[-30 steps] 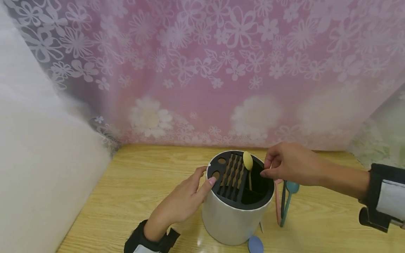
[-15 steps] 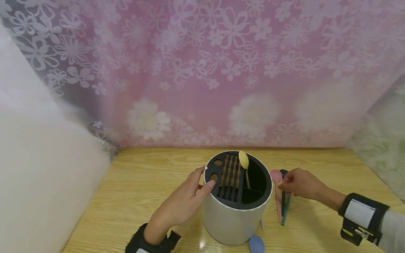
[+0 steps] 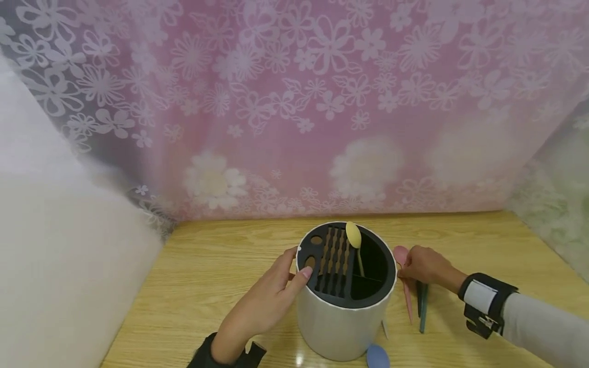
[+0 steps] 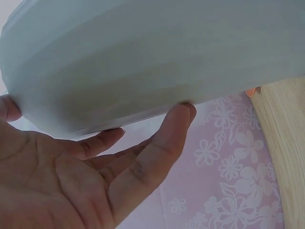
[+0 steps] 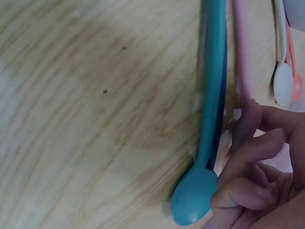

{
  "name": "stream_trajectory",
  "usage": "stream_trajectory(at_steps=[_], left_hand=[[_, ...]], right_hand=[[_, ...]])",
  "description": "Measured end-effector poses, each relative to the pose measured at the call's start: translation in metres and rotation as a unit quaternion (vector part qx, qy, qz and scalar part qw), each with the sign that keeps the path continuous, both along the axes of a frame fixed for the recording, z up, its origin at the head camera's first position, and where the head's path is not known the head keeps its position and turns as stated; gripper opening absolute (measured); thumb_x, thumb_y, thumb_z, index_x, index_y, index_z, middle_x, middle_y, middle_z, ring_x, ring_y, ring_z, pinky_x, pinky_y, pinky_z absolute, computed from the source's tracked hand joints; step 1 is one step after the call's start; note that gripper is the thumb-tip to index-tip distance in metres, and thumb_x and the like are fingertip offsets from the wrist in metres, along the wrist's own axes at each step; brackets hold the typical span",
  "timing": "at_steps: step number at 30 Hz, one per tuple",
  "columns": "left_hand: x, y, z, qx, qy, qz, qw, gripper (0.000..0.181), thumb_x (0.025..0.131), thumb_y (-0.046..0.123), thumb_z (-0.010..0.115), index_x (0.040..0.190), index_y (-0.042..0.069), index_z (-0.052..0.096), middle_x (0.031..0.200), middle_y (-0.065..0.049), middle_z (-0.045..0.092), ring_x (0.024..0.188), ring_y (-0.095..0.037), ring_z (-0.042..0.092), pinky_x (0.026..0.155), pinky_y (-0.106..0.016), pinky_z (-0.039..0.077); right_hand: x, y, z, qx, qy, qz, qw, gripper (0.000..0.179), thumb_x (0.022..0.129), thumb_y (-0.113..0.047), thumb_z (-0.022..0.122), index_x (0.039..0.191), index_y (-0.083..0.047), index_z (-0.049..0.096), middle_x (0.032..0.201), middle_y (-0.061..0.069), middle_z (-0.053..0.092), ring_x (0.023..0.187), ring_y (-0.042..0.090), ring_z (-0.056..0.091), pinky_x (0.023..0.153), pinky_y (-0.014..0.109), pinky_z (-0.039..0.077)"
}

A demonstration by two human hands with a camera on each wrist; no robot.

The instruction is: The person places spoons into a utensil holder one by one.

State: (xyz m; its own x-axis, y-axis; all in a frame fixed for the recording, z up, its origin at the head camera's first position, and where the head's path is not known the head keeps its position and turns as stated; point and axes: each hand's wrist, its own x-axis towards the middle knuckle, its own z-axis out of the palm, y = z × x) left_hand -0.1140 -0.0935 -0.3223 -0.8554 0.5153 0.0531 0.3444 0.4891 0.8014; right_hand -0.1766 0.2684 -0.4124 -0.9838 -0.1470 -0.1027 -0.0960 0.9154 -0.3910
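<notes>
A white round utensil holder (image 3: 342,332) with a black slotted lid stands on the wooden table. My left hand (image 3: 264,304) steadies it, thumb on the lid's edge and fingers against the outer wall (image 4: 143,62). Inside the lid's open section leans a yellow spoon (image 3: 353,235), bowl up. To the holder's right, my right hand (image 3: 428,266) pinches a pink spoon (image 3: 401,254) by its handle near the bowl. In the right wrist view, the pink handle (image 5: 241,47) runs up from the fingertips. Beside that hand lie a teal spoon (image 5: 195,195) and a dark blue one (image 5: 217,124), partly beneath it.
A blue spoon (image 3: 378,356) lies at the holder's front foot. Farther off in the right wrist view are a white spoon (image 5: 283,83) and an orange spoon (image 5: 297,86). A pink floral curtain (image 3: 285,128) hangs behind the table (image 3: 221,255).
My right hand has come away from the holder's opening, down to the spoons on the right, and has taken hold of the pink spoon. My left hand stays on the holder.
</notes>
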Motion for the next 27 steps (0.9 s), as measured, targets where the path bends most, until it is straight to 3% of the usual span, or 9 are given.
stream_trajectory(at_steps=[4,8,13,17,20,27], left_hand=[[0.000,0.001,0.001,-0.004,0.002,0.002,1.0000,0.059,0.092,0.057,0.029,0.140,0.024,0.023,0.141,-0.002,0.033,0.109,-0.021,0.047,0.089,-0.049,0.043],[-0.001,0.001,0.000,-0.003,0.004,0.004,1.0000,0.058,0.092,0.057,0.029,0.140,0.025,0.024,0.141,-0.002,0.033,0.109,-0.021,0.047,0.089,-0.049,0.043],[-0.002,0.000,-0.001,-0.003,0.002,0.006,1.0000,0.057,0.092,0.056,0.027,0.140,0.026,0.022,0.142,-0.002,0.032,0.110,-0.022,0.046,0.090,-0.049,0.043],[-0.001,0.000,-0.002,-0.003,0.002,0.005,1.0000,0.058,0.093,0.056,0.026,0.141,0.024,0.022,0.142,-0.003,0.032,0.109,-0.022,0.046,0.089,-0.049,0.043],[-0.001,0.000,-0.002,-0.003,0.004,0.006,1.0000,0.058,0.093,0.056,0.026,0.141,0.023,0.022,0.141,-0.003,0.032,0.109,-0.021,0.047,0.089,-0.048,0.043],[-0.001,0.001,-0.003,-0.001,0.007,0.005,1.0000,0.058,0.093,0.056,0.026,0.141,0.024,0.022,0.141,-0.002,0.033,0.109,-0.019,0.046,0.088,-0.048,0.044]], right_hand=[[0.001,0.002,0.000,-0.029,-0.006,0.015,0.9994,0.029,0.069,-0.018,0.069,0.044,-0.010,0.056,0.041,-0.010,0.041,0.040,0.009,0.038,0.041,0.025,0.029],[0.004,0.002,0.011,-0.057,-0.021,0.033,0.9976,0.028,0.072,-0.017,0.067,0.046,-0.009,0.059,0.043,-0.006,0.052,0.039,0.008,0.034,0.040,0.025,0.027],[0.008,0.000,0.041,-0.083,-0.063,0.049,0.9934,0.023,0.078,-0.014,0.063,0.056,-0.009,0.064,0.054,0.001,0.062,0.041,0.008,0.034,0.041,0.024,0.028],[0.018,-0.004,0.070,-0.094,-0.074,0.064,0.9908,0.020,0.082,-0.013,0.060,0.063,-0.008,0.063,0.057,0.002,0.061,0.048,0.014,0.044,0.042,0.027,0.034],[0.025,-0.005,0.090,-0.092,-0.056,0.082,0.9907,0.020,0.085,-0.016,0.058,0.067,-0.010,0.062,0.058,0.002,0.060,0.053,0.016,0.051,0.045,0.029,0.040],[0.035,-0.006,0.125,-0.071,0.002,0.076,0.9945,0.014,0.088,-0.015,0.052,0.084,-0.007,0.064,0.072,0.001,0.064,0.046,0.011,0.033,0.043,0.028,0.033]])
